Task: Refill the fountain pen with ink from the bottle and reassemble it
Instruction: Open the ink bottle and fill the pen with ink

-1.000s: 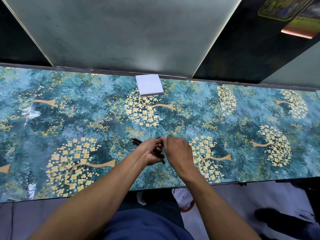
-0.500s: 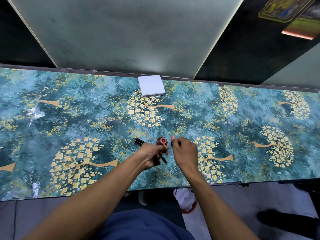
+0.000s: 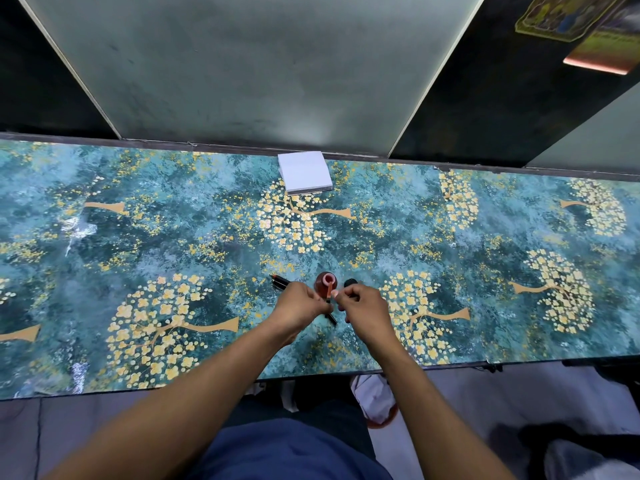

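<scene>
Beyond both hands (image 3: pixel 332 308), open ink bottle (image 3: pixel 326 283), black cap (image 3: pixel 350 283), paper pad (image 3: pixel 304 172).

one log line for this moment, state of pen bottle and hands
bottle: open, upright | cap: on table | left hand: holds pen section | right hand: at section's tip

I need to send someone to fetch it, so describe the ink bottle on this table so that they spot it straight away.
Start at the white stack of paper on the far edge of the teal flowered table, then come straight toward the near edge to the two hands. The ink bottle stands just beyond the fingertips, between the left hand and right hand. It is round and reddish-brown with an open pinkish mouth, unlike the small black cap to its right.
</scene>
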Action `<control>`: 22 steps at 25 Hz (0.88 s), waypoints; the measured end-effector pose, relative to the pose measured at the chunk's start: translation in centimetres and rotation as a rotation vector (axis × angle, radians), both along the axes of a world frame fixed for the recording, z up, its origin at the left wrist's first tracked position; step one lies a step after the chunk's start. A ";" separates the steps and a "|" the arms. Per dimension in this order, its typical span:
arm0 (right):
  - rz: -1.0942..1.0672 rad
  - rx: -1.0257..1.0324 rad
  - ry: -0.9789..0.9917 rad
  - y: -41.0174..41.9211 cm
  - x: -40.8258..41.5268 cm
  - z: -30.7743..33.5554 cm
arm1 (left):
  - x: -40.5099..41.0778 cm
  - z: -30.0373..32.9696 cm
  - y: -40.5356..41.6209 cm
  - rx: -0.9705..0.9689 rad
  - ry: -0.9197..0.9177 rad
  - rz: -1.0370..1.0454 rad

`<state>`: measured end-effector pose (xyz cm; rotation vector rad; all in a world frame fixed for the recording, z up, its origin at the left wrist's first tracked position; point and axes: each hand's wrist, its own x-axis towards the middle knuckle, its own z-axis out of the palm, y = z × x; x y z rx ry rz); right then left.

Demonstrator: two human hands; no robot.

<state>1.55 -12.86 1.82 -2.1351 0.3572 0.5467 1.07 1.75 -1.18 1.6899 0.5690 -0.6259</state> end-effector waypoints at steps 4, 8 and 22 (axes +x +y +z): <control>-0.039 0.101 0.030 0.4 -0.1 -0.3 | -0.3 0.8 -0.1 0.063 -0.094 -0.068; -0.070 0.160 0.047 0.7 0.3 -0.2 | -0.6 1.0 0.2 0.041 -0.124 -0.038; -0.179 0.135 0.036 0.9 1.2 -0.7 | -0.3 0.3 1.3 0.161 -0.123 -0.059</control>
